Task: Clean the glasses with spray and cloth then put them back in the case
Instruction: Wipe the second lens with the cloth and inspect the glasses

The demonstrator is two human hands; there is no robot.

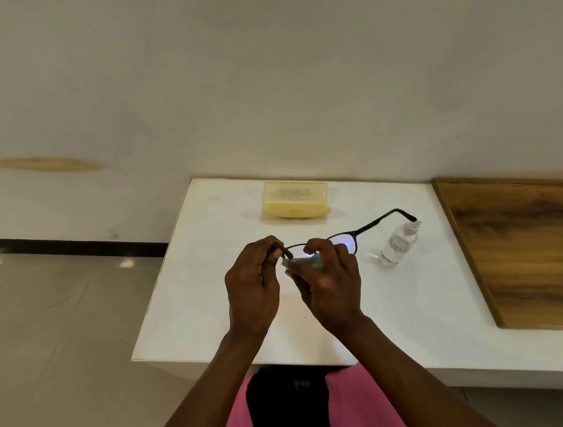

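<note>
Black-framed glasses (361, 231) hang in the air above the white table (205, 289), one temple arm pointing back right. My left hand (252, 285) pinches the frame's left end. My right hand (328, 284) presses a small pale green cloth (300, 263) against the left lens, thumb behind and fingers in front. A yellowish translucent case (294, 198) lies shut at the back of the table. A small clear spray bottle (398, 244) with a white nozzle stands to the right of the glasses.
A wooden panel (531, 251) covers the surface to the right of the white table. The wall runs just behind the case. Tiled floor lies to the left. My pink and black clothing shows below the table's near edge.
</note>
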